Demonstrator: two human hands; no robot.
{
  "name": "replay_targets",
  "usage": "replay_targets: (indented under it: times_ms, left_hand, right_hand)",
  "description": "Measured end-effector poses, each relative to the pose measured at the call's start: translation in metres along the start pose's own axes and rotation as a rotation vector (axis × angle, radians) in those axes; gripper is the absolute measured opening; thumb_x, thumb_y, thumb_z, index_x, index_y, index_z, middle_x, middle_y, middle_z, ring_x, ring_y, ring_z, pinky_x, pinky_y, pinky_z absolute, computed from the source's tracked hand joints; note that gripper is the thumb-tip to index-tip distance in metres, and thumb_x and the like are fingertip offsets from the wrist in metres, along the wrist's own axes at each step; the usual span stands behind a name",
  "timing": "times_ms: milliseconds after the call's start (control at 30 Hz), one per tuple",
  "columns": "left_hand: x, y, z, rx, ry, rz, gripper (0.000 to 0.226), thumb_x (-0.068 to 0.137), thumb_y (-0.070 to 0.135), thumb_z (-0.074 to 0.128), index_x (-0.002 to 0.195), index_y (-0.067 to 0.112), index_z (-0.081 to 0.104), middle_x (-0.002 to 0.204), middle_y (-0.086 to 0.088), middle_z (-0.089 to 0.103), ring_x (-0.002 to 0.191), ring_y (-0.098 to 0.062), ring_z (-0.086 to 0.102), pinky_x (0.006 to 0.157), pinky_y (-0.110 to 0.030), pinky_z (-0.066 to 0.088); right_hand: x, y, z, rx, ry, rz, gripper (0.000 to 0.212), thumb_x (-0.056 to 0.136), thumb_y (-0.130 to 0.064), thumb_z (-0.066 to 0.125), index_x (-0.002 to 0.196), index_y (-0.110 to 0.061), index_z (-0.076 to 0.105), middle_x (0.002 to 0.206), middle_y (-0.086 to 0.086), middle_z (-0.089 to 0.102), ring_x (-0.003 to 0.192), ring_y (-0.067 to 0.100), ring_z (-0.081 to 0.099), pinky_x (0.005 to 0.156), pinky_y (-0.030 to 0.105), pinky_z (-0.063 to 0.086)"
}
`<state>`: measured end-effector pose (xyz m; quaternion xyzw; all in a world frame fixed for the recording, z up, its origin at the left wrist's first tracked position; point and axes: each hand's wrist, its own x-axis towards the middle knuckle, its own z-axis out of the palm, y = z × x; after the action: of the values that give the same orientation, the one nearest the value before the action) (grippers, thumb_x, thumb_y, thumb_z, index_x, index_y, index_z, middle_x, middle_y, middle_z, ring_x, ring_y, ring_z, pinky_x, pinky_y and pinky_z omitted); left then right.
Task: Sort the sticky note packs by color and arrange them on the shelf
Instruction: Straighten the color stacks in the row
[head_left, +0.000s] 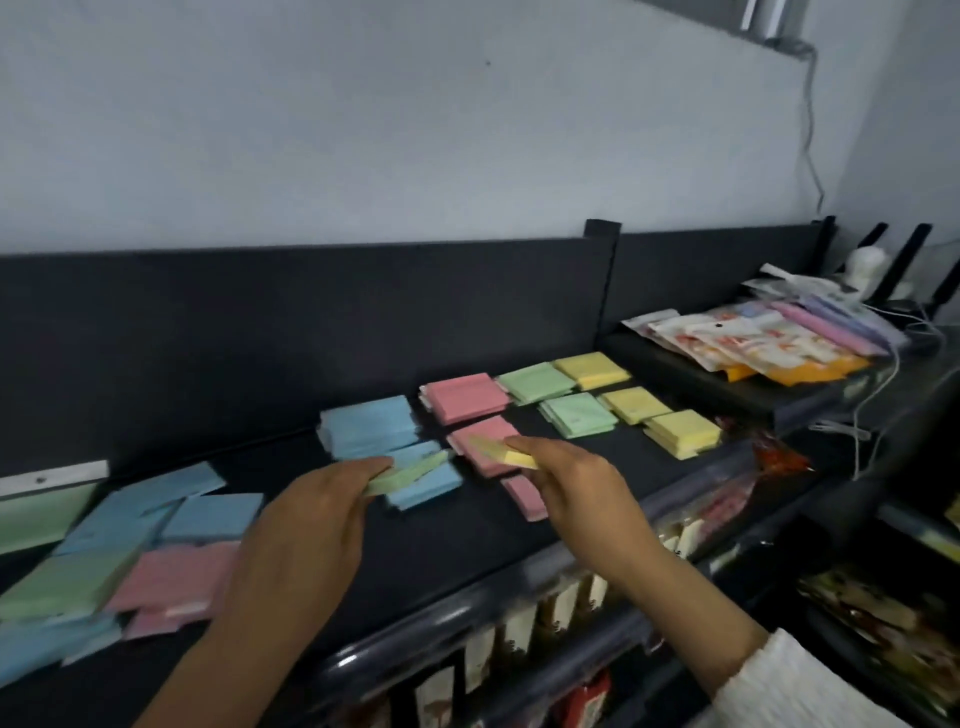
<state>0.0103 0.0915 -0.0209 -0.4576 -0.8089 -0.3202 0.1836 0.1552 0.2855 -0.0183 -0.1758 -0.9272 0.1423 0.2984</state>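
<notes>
– Pale wall (363, 130) fills the top of my feed; under it runs the black shelf (441, 545) with its dark back panel (260, 338)
– What lies on it?
– At the left I see a loose heap of sticky note packs (156, 551), blue, green and pink, mixed and overlapping. Toward the right the packs are grouped by colour: blue stacks (371, 423), then pink stacks (465, 397), then green stacks (535, 382), with yellow stacks (592, 369) furthest right. Past the divider (602, 270) a raised tray (701, 389) holds assorted packets (727, 343)
– And the hands?
– Both are over the middle of the shelf. The left hand (322, 514) pinches a green pack (410, 473) by its near end, above the front blue stack. The right hand (571, 483) grips a yellow pack (511, 454) between thumb and fingers, above the front pink stack. The two packs nearly meet end to end; I cannot tell whether they touch, as my picture is blurred there
</notes>
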Motion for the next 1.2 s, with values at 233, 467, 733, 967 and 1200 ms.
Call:
replay_targets:
  times_ms: [233, 467, 733, 967, 1200]
  left_hand:
    - [0.005, 0.072, 0.057, 0.054, 0.009, 0.073, 0.043, 0.070, -0.007, 0.067, 0.108, 0.013, 0.068, 0.111, -0.007, 0.068, 0.097, -0.028, 0.065, 0.079, -0.042, 0.053]
    - [0.031, 0.114, 0.080, 0.130, 0.046, 0.166, 0.055, 0.054, -0.018, 0.073, 0.103, 0.007, 0.070, 0.110, -0.010, 0.066, 0.102, -0.024, 0.054, 0.075, -0.039, 0.053]
    - [0.072, 0.116, 0.119, 0.112, 0.041, 0.147, 0.055, 0.055, -0.020, 0.071, 0.103, 0.008, 0.070, 0.100, -0.008, 0.065, 0.088, -0.027, 0.059, 0.061, -0.037, 0.056]
    - [0.124, 0.117, 0.145, 0.168, -0.004, 0.166, 0.048, 0.059, -0.009, 0.076, 0.103, 0.009, 0.070, 0.098, -0.008, 0.067, 0.086, -0.030, 0.064, 0.060, -0.037, 0.056]
    - [0.146, 0.105, 0.166, 0.190, -0.166, 0.151, 0.046, 0.064, 0.000, 0.076, 0.105, 0.018, 0.067, 0.094, 0.000, 0.062, 0.082, -0.023, 0.062, 0.051, -0.038, 0.055]
  right_hand:
    - [-0.024, 0.086, -0.043, -0.049, 0.138, -0.127, 0.045, 0.082, -0.003, 0.050, 0.123, -0.020, 0.058, 0.130, 0.009, 0.057, 0.125, 0.030, 0.049, 0.101, 0.049, 0.043]
    - [-0.031, 0.131, -0.060, -0.320, 0.330, -0.205, 0.062, 0.064, 0.006, 0.077, 0.117, -0.023, 0.065, 0.105, 0.013, 0.057, 0.100, 0.021, 0.040, 0.083, 0.047, 0.049]
    - [-0.005, 0.173, -0.053, -0.302, 0.248, -0.170, 0.064, 0.064, 0.006, 0.075, 0.119, -0.023, 0.062, 0.099, 0.007, 0.055, 0.091, 0.020, 0.044, 0.073, 0.033, 0.042]
    - [0.046, 0.214, -0.048, -0.242, 0.225, -0.141, 0.058, 0.071, 0.005, 0.070, 0.120, -0.023, 0.061, 0.101, 0.008, 0.055, 0.093, 0.018, 0.041, 0.073, 0.029, 0.038]
    - [0.082, 0.245, -0.039, -0.188, 0.239, -0.087, 0.055, 0.071, 0.009, 0.068, 0.118, -0.021, 0.065, 0.098, 0.008, 0.055, 0.088, 0.022, 0.046, 0.067, 0.033, 0.044]
